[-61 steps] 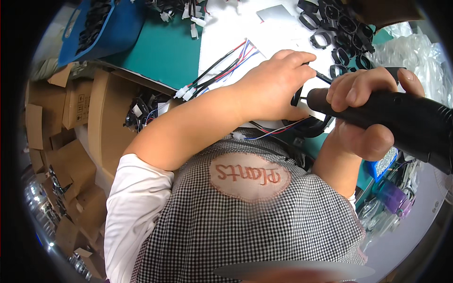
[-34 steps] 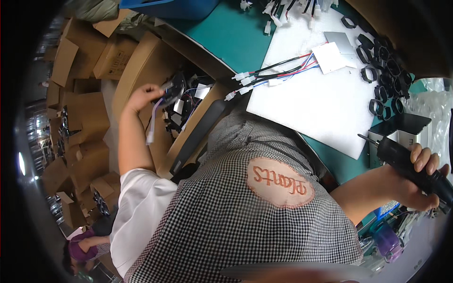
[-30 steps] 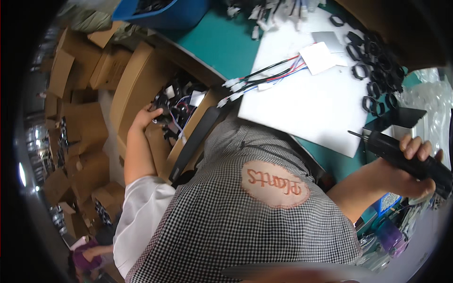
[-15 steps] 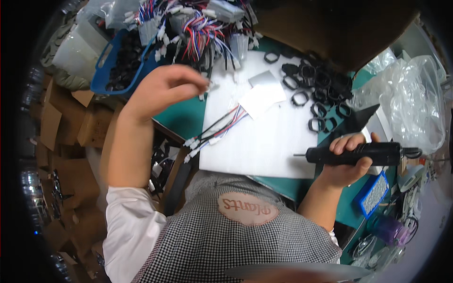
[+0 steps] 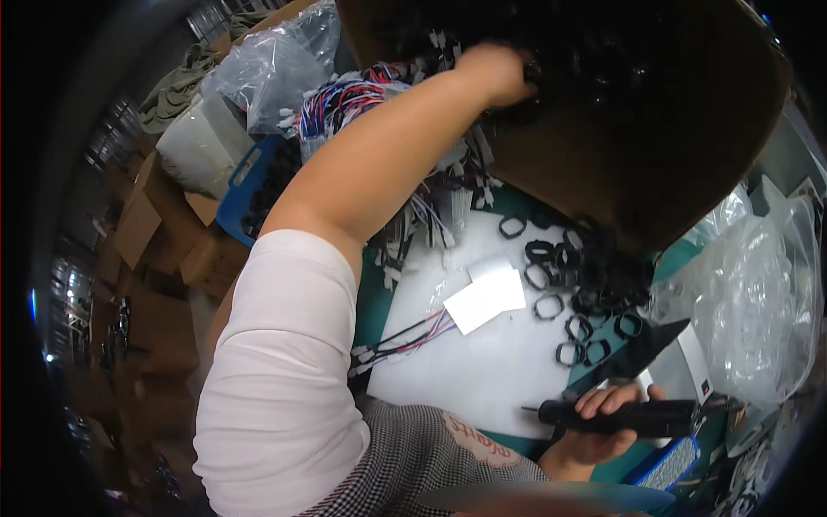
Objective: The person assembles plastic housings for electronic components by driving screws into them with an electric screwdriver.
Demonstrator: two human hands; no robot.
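Observation:
My left hand (image 5: 495, 76) is stretched far forward over the opening of a large cardboard box (image 5: 551, 164) holding dark parts. Its fingers are blurred, so what they touch or hold is unclear. In my right hand (image 5: 601, 431), at the lower right, lies a black electric screwdriver (image 5: 659, 419), its thin bit pointing left. A white foam sheet (image 5: 465, 388) covers the middle of the bench. On it rests a flat silvery-white piece (image 5: 484, 302) with thin coloured wires (image 5: 413, 336) and white connectors running left. Black plastic rings (image 5: 594, 293) are heaped along the sheet's right side.
Bundled wires with connectors (image 5: 345, 108) are piled at the far left, beside a blue basket (image 5: 239, 194) of black parts. Clear plastic bags (image 5: 749, 302) bulge at the right. A blue-edged pad (image 5: 668, 465) sits below the screwdriver. Cardboard boxes (image 5: 155, 319) stand at the left.
My left hand has moved forward and right, from beside the foam sheet to the cardboard box. The view has shifted forward. My right hand still holds the screwdriver.

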